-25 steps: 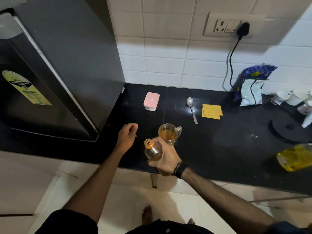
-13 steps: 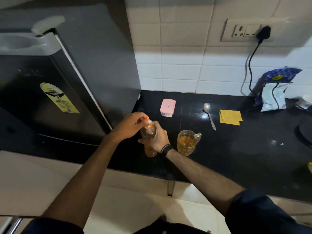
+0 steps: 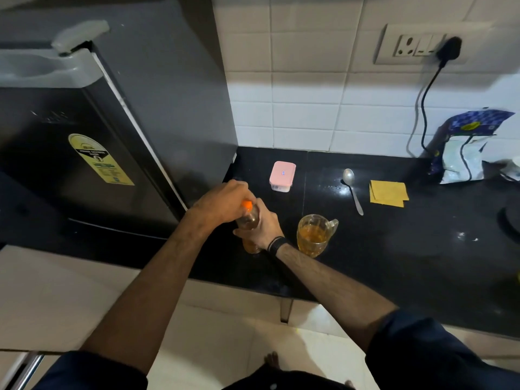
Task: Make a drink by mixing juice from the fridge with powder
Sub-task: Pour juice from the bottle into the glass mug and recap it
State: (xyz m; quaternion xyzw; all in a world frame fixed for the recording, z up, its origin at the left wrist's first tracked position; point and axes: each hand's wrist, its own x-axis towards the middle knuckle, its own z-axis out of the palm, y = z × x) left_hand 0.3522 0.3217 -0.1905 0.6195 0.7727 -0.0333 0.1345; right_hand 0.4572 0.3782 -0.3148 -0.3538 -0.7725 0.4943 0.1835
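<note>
On the black counter (image 3: pixel 394 249), close to its front edge, stands a juice bottle (image 3: pixel 249 220) with an orange cap (image 3: pixel 247 204). The right hand (image 3: pixel 263 228) is wrapped around the middle of the bottle, fingers curled on it, and a dark band sits on the wrist. The left hand (image 3: pixel 222 202) comes over the top of the bottle and its fingers are closed around the cap, so that only a small part of the orange shows. A little amber liquid is visible at the bottom of the bottle.

Just beside the bottle, on its right, stands a glass mug (image 3: pixel 315 235) that is about half full of the same amber juice, its handle pointing to the right and back. Behind the mug, near the wall, lies a small pink box (image 3: pixel 282 175) with a closed lid. A metal spoon (image 3: pixel 353 190) lies to the right of the box, bowl toward the wall, and next to it are some yellow packets (image 3: pixel 388 192) in a flat stack. Further right a blue and white bag (image 3: pixel 467 147) leans against the tiled wall, under a wall socket (image 3: pixel 416 43) with a black plug in it.

At the left side stands a dark fridge (image 3: pixel 84 136), its door shut, with a yellow sticker on the front.
</note>
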